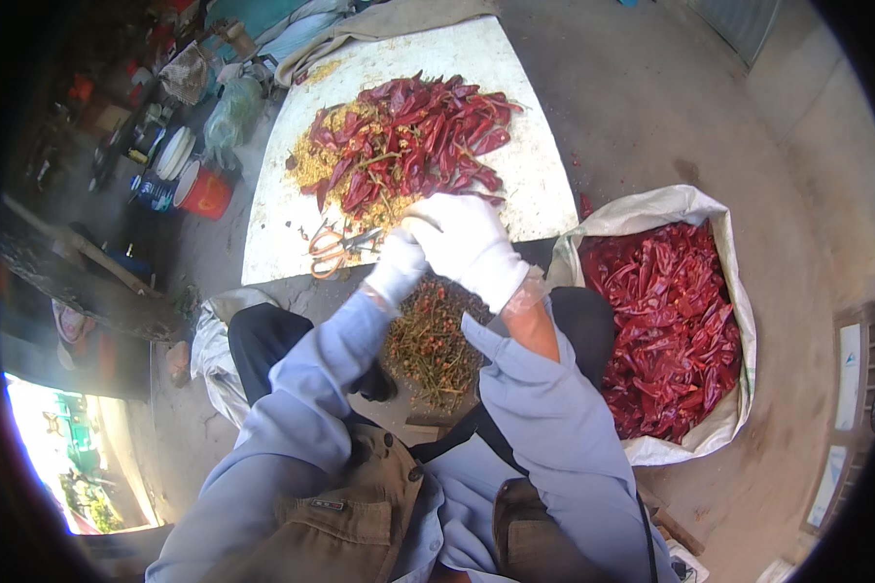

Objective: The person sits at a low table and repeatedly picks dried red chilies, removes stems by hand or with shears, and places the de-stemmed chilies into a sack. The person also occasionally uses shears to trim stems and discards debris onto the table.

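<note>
In white gloves, my left hand [398,265] and my right hand [468,239] meet over the near edge of a pale board [539,167]. Their fingers come together; whatever may be between them is hidden by the gloves. Just beyond them, dried red chili peppers [437,124] lie heaped with loose yellow seeds [313,164]. Scissors with orange handles [327,251] rest on the board left of my left hand. Below my wrists, between my knees, a pile of chili stems and scraps [434,346] covers the floor.
A white woven sack [745,350] full of dried red chilies [663,321] stands by my right knee. Another white sack [215,350] lies beside my left knee. Left of the board are a red bucket [208,193], a plastic bag [232,116] and a wooden pole [91,251].
</note>
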The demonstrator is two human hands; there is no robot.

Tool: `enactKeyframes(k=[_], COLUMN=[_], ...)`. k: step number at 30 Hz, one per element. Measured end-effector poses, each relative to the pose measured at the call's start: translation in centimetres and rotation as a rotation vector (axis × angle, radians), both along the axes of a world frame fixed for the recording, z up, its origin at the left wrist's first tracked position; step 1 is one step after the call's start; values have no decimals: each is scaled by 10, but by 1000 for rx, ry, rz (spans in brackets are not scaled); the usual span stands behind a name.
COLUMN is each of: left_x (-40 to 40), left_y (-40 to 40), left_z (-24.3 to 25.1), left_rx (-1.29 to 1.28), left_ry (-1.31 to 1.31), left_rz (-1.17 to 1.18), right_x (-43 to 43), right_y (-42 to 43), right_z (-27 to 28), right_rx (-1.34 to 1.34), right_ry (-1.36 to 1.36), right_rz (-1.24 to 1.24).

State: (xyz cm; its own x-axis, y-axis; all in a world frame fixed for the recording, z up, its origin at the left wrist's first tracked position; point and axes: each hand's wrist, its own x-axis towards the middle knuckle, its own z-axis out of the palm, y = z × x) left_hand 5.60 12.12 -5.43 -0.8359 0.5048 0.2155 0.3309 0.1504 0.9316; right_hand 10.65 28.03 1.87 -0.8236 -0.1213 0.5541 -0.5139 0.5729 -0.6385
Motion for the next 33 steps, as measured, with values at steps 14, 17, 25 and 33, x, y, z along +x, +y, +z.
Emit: enactKeyframes(k=[14, 17, 25, 33], left_x=[-28, -79, -140, -154], left_y=[131, 114, 119, 108], left_z=[0, -8, -21, -19], left_rx=[-51, -191, -1021, -846], left_ry=[-134, -39, 839, 736], left_rz=[-59, 8, -272, -186], right_x=[11, 5, -1, -1], right_y=[-12, -15, -12, -4], right_z=[13, 4, -5, -3], right_rx=[-112, -111, -75, -29], right_ry=[70, 60, -1, -37], right_rz=[130, 94, 74, 52])
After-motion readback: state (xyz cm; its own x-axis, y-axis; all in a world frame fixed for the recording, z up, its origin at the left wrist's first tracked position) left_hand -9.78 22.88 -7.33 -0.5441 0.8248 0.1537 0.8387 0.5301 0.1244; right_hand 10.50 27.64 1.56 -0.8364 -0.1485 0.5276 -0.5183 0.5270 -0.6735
